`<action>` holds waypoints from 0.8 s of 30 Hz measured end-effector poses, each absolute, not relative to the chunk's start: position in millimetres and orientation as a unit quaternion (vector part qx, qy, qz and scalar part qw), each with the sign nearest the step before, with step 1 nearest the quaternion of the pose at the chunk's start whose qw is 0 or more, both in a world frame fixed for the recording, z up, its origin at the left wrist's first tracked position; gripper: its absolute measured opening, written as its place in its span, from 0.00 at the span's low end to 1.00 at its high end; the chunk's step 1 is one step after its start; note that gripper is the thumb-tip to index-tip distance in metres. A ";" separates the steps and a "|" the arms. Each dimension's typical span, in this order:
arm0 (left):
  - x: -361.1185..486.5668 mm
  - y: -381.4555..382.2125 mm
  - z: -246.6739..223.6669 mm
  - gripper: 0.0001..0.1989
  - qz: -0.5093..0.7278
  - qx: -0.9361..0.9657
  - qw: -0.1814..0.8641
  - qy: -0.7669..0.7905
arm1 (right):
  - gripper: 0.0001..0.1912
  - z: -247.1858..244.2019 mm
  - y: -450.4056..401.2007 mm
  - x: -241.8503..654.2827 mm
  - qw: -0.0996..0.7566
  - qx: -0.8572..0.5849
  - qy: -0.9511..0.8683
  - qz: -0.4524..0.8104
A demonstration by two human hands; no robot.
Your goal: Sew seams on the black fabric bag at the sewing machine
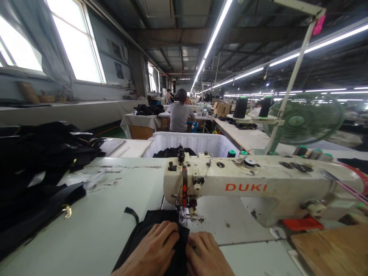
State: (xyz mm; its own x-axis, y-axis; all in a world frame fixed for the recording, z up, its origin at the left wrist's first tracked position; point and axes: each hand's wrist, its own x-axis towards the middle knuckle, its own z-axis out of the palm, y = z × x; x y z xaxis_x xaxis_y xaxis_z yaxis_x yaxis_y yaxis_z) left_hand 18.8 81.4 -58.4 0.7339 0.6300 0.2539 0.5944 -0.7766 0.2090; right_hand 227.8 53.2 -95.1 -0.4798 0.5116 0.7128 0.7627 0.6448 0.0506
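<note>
Pale worktop (97,230) carries our sewing machine (215,186). Our left hand (156,245) rests on black cloth (161,217) — its grip we cannot tell — while our right hand (207,251) pinches the edge.

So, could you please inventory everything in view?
Sewing machine: one, cream, centre
Work table: one, pale green, foreground
Fabric piece: one, black, bottom centre
Fabric pile: one, black, left
Plastic bin: one, white, behind machine
Large thread cones: two, black, upper right
Fan: one, green, right
Co-worker: one, grey top, beyond bin
Windows: three-plus, white, left
Strip lights: several, white, overhead
Beyond: too blurred to count
Left hand: one, bare, on fabric
Right hand: one, bare, fabric's right edge
</note>
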 end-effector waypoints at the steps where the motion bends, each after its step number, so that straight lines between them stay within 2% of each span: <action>1: 20.0 81.9 -60.1 0.21 0.140 0.932 0.063 0.328 | 0.08 -94.5 54.2 226.7 0.346 -0.368 -0.843 -0.187; 4: 21.3 83.2 -57.6 0.20 0.105 0.930 0.070 0.344 | 0.05 -89.9 53.1 223.3 0.349 -0.360 -0.845 -0.185; 8: 23.5 79.7 -39.6 0.10 0.089 0.922 0.080 0.368 | 0.09 -81.4 44.7 221.0 0.301 -0.421 -0.841 -0.160; 11: 26.9 78.4 -34.5 0.13 0.091 0.920 0.056 0.377 | 0.09 -79.0 42.1 221.3 0.281 -0.425 -0.849 -0.141; 15: 27.2 84.5 -48.7 0.10 0.109 0.923 0.007 0.369 | 0.04 -83.5 45.0 221.8 0.319 -0.380 -0.855 -0.152; 18: 25.8 92.1 -58.2 0.08 0.137 0.922 -0.011 0.363 | 0.05 -87.2 46.6 221.1 0.340 -0.363 -0.850 -0.173; 20: 25.6 95.9 -57.6 0.06 0.159 0.929 -0.026 0.334 | 0.07 -88.0 46.4 220.4 0.332 -0.370 -0.851 -0.169; 24: 26.6 99.1 -43.4 0.08 0.155 0.966 -0.017 0.208 | 0.09 -88.0 45.5 218.3 0.326 -0.384 -0.851 -0.150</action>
State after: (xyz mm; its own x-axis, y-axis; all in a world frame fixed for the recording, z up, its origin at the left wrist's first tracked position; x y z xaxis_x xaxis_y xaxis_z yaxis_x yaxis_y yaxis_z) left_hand 26.6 99.1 -43.4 0.8660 0.3956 0.3057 0.4064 -0.9132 0.0305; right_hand 218.3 45.5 -88.0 -0.4932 0.5549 0.6699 0.7509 0.6603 0.0058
